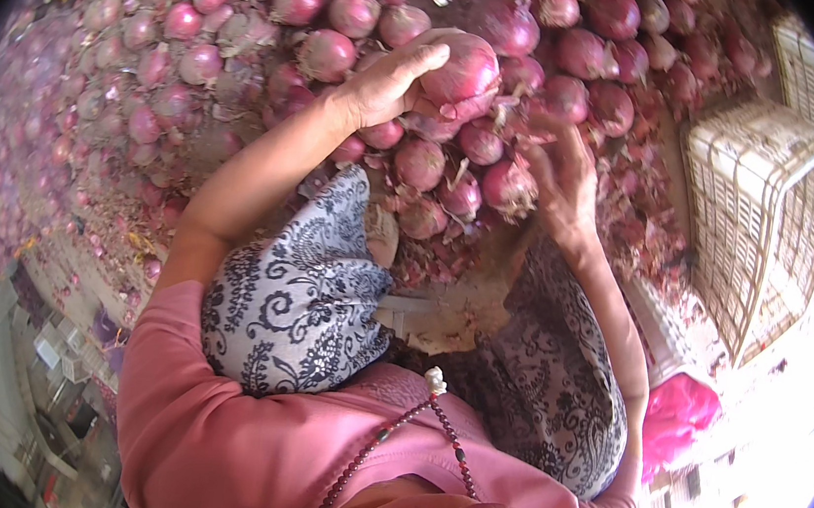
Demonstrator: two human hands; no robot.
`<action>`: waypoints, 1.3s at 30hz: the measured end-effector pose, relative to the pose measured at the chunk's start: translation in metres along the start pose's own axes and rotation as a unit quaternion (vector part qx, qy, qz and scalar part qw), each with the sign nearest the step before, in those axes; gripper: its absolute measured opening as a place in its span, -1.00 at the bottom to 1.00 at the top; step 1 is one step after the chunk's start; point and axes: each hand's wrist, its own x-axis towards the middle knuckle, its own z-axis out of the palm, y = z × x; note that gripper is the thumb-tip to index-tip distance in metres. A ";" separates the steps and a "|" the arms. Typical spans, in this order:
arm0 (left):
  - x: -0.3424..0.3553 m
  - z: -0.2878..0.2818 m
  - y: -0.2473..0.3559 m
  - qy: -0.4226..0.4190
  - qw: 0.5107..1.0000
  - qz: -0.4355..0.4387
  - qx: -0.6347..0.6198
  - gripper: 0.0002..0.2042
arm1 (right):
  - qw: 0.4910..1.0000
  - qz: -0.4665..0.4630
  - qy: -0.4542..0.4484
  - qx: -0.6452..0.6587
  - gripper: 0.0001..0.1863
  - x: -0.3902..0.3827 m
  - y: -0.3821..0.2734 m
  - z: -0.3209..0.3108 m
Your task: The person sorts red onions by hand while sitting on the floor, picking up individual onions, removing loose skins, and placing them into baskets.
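My left hand is closed around a large red onion, its thumb lying across the near side. The onion is held above a heap of red onions with dry, papery skins. To the right, my right hand has its fingers apart and slightly bent, a little blurred, beside another red onion with pale roots. Reddish loose skin shows close to its fingertips. Whether that hand touches the onion beside it, I cannot tell.
Cream plastic crates stand at the right, with a bright pink bag nearer to me. Loose onion skins litter the ground beside the heap. More onions spread along the far left. My patterned knees flank the nearest onions.
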 end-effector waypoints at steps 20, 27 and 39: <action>-0.012 0.038 -0.062 -0.045 0.891 -0.128 -0.433 -0.40 | 0.975 0.104 0.195 -0.012 -0.88 0.008 0.018 -0.013; -0.008 0.034 -0.061 -0.119 0.870 -0.165 -0.450 -0.40 | 0.997 0.016 0.033 -0.063 -0.34 -0.003 0.015 -0.013; -0.010 0.038 -0.073 -0.120 0.888 -0.155 -0.417 -0.36 | 0.937 -0.299 0.096 -0.153 -0.80 -0.009 -0.015 0.011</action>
